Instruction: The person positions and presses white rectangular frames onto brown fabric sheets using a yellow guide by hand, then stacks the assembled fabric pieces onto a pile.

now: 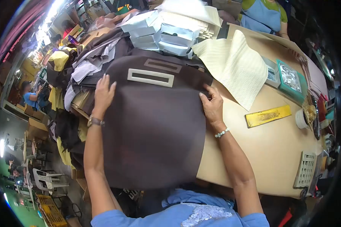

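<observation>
A large dark brown sheet of material [151, 136] spreads before me and hangs over the table's front edge. On its upper part lies a white rectangular frame [150, 78], with a slim greyish-brown rectangular outline [163, 66] just behind it. My left hand [104, 94] rests along the sheet's left edge, fingers stretched out. At the right edge my right hand [213, 106] has its fingers bent around the sheet's border, thumb on the near side; part of the fingers is hidden.
White boxes [178, 36] are stacked at the back. Right of them lies a cream textured sheet [238, 64]. A yellow block [268, 115], a green tray [291, 81] and a grey grid piece [305, 169] sit on the right. Piled dark fabric [91, 64] stands left. Across the table is another person [261, 17].
</observation>
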Tool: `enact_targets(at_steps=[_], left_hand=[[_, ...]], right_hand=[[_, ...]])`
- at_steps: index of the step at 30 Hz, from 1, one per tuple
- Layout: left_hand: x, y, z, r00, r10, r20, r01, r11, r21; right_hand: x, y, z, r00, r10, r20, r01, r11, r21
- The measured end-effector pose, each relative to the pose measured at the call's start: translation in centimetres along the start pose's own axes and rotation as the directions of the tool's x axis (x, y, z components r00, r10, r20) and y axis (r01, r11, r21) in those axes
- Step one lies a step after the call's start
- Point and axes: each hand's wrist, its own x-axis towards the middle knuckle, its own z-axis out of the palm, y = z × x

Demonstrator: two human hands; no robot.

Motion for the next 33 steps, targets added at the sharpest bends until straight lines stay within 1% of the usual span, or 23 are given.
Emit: enact_targets(at_steps=[1, 3, 4, 7, 10, 11, 13, 14, 16, 18, 19, 25, 28, 31, 33], left_hand=[[0.6, 0.8, 0.9, 0.999, -0.022, 0.029, 0.02, 0.999, 0.051], [2.0, 2.3, 2.8, 0.995, -0.069, 0.077, 0.057, 0.987, 0.153], [2.9, 2.5, 3.5, 0.996, -0.071, 0.061, 0.06, 0.985, 0.161], [5.8, 3.1, 5.4, 0.997, -0.077, 0.018, 0.073, 0.984, 0.161], [8.1, 3.7, 6.8, 0.997, -0.075, -0.036, 0.082, 0.959, 0.272], [8.5, 4.0, 7.7, 0.992, -0.126, 0.001, 0.118, 0.93, 0.347], [8.5, 5.6, 8.7, 0.978, -0.2, 0.063, 0.168, 0.929, 0.33], [8.4, 6.1, 9.1, 0.967, -0.235, 0.097, 0.193, 0.927, 0.322], [8.0, 6.3, 10.7, 0.928, -0.301, 0.219, 0.264, 0.947, 0.183], [7.5, 6.6, 11.9, 0.879, -0.353, 0.321, 0.362, 0.931, 0.034], [7.3, 6.6, 12.3, 0.866, -0.368, 0.337, 0.394, 0.919, -0.007], [7.9, 5.7, 13.1, 0.885, -0.335, 0.322, 0.37, 0.927, -0.054], [8.4, 6.0, 13.1, 0.884, -0.334, 0.326, 0.375, 0.924, -0.069], [9.1, 5.9, 13.2, 0.87, -0.334, 0.363, 0.384, 0.92, -0.075], [9.5, 5.4, 13.5, 0.865, -0.325, 0.382, 0.378, 0.923, -0.068]], right_hand=[[0.2, 0.4, 0.0, 0.998, 0.042, 0.048, -0.041, 0.999, -0.021], [0.9, 1.2, 0.4, 0.999, -0.039, 0.023, 0.041, 0.995, -0.096], [1.2, 1.5, 0.6, 0.997, -0.08, 0.013, 0.081, 0.988, -0.134], [2.9, 1.4, 1.0, 0.989, -0.149, -0.017, 0.145, 0.981, -0.129], [4.3, 1.4, 1.3, 0.992, -0.123, -0.035, 0.118, 0.986, -0.118], [4.6, 1.6, 1.4, 0.996, -0.088, -0.033, 0.084, 0.991, -0.107], [4.6, 2.2, 1.5, 1.0, -0.013, -0.027, 0.01, 0.997, -0.082], [4.6, 2.3, 1.5, 1.0, -0.013, -0.016, 0.011, 0.996, -0.084], [4.4, 2.3, 1.2, 1.0, -0.004, 0.002, 0.004, 0.996, -0.093], [4.5, 2.4, 1.2, 1.0, 0.003, -0.007, -0.003, 0.997, -0.081], [4.5, 2.5, 1.3, 1.0, 0.005, -0.012, -0.006, 0.997, -0.074], [4.6, 2.7, 1.4, 0.998, 0.002, -0.069, -0.006, 0.998, -0.056], [4.6, 2.6, 1.3, 0.997, 0.068, -0.043, -0.07, 0.996, -0.047], [4.6, 2.9, 1.5, 0.998, 0.025, -0.058, -0.028, 0.998, -0.052], [4.4, 2.7, 1.5, 0.999, 0.02, -0.035, -0.02, 1.0, -0.014]])
